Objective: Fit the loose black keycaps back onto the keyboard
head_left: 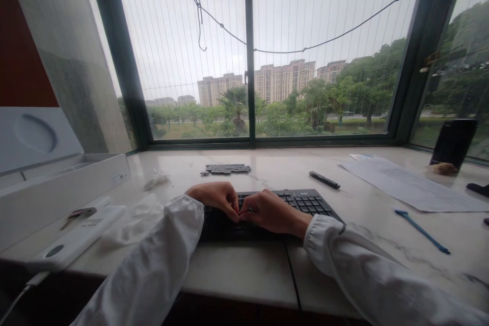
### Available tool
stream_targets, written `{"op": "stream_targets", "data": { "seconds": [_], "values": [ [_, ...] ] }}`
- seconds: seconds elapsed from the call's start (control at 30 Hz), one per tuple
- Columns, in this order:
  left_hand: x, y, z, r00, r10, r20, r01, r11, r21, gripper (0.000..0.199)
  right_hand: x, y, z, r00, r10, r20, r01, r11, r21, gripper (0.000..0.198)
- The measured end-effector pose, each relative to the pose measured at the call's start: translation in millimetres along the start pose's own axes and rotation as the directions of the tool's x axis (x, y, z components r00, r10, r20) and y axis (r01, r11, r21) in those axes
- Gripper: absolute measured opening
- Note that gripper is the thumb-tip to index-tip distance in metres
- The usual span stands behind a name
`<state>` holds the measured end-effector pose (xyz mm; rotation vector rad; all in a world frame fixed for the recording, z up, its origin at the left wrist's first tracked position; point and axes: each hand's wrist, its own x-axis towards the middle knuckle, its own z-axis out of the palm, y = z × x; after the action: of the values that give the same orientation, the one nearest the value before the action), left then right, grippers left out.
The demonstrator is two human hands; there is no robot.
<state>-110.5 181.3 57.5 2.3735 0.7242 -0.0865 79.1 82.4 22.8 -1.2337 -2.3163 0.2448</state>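
A black keyboard (313, 202) lies on the marble-patterned tabletop in front of me. Over its middle, my left hand (218, 198) and my right hand (269, 210) meet with thumbs and fingertips pinched together. Whatever sits between those fingertips is too small or too hidden to make out. Both hands are closed and cover the middle keys. Behind the keyboard, small dark grey pieces that look like keycaps (227, 168) lie in tight rows. A dark slim object (324, 180) rests just beyond the keyboard's right back corner.
On the left stand an open white box (61, 183) and a white power bank (82, 237) with keys (78, 216) on it. Crumpled tissue (139, 219) lies nearby. To the right are paper sheets (412, 183), a thin blue tool (422, 232) and an upright black object (454, 142) by the window.
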Motion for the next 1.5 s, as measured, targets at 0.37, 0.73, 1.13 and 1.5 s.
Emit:
{"op": "stream_targets", "data": {
  "seconds": [0.37,0.73,1.13,1.5],
  "values": [
    [2,-3,0,0.999,0.039,0.039,-0.037,0.998,-0.049,0.036,0,1,0,1.0,0.029,0.007,-0.029,0.999,-0.03,0.016],
    [4,-10,0,0.997,0.061,0.036,-0.058,0.995,-0.078,0.039,0,-3,-3,1.0,0.017,0.006,-0.017,1.0,-0.019,0.015],
    [4,-11,-1,0.996,0.079,0.034,-0.076,0.994,-0.08,0.04,1,6,1,1.0,0.023,-0.002,-0.022,0.998,0.055,0.019],
    [2,-8,-3,0.995,0.09,0.043,-0.088,0.995,-0.051,0.034,3,11,2,0.999,0.034,0.009,-0.035,0.991,0.13,0.025]
  ]
}}
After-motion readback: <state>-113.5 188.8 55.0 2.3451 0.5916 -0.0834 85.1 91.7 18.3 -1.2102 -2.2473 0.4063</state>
